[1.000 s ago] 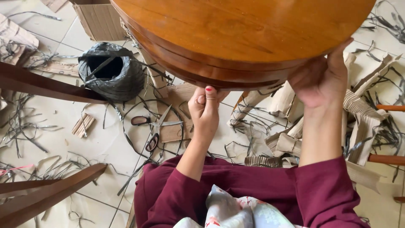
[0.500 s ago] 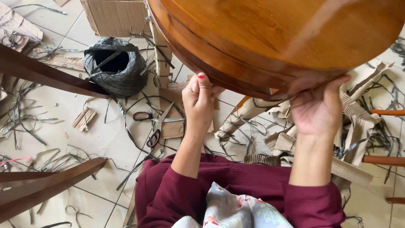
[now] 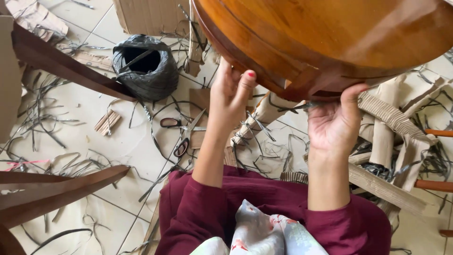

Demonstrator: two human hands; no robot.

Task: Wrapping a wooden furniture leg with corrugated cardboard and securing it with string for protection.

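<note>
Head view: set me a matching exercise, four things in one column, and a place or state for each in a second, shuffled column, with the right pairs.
Things:
1. round wooden tabletop
2. scissors
3. black strap roll
4. left hand

Places or states:
A. lying on the floor tiles, blades shut
B. held up at its rim, tilted
C. on the floor, upper left, hollow middle
D. fingers up against the rim, thumb free

Pairs: 1-B, 2-A, 3-C, 4-D
</note>
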